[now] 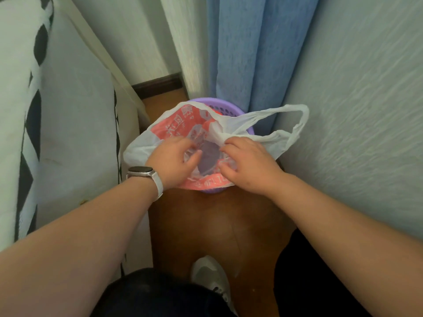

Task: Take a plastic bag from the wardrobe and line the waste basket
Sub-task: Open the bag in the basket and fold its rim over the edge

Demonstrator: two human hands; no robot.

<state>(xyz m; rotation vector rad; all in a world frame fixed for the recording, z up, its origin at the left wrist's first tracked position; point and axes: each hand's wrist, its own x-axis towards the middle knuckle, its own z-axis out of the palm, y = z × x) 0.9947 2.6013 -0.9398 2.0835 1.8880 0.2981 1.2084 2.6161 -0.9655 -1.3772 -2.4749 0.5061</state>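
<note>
One plastic bag (174, 131), one waste basket (229, 108), two hands, one watch (139, 172), one shoe (211, 277).

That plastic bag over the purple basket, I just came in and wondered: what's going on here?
A person is lining the purple waste basket, which stands on the wooden floor by the blue curtain. Both hands are working the red-and-white plastic bag open over it: the left hand reaches into the mouth, the right hand pinches the near edge. One handle hangs loose to the right. The bag is not yet fitted around the rim.
</note>
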